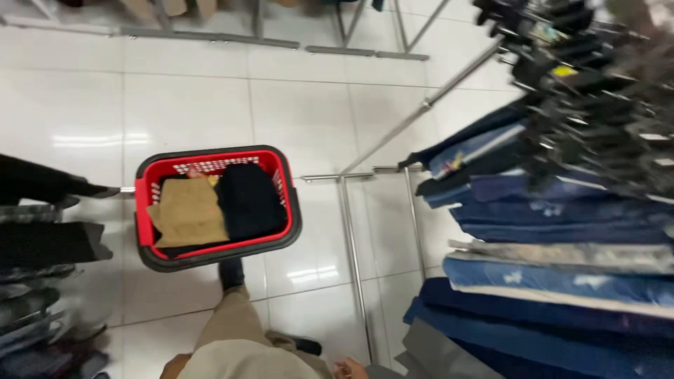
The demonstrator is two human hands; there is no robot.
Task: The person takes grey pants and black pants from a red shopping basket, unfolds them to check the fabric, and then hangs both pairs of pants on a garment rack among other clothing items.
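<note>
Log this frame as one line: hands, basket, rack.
right hand: bottom edge, empty, near jeans | left hand: out of view | basket: red, on floor, tan and black clothes inside | rack: beside the basket

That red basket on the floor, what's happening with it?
The red basket sits on the white tiled floor with a tan cloth and a dark cloth folded inside. A person stands just behind it, one shoe nearly touching its rim. Only a bit of one hand shows at the bottom edge, next to the jeans hanging on the rack. Nobody is holding the basket.
</note>
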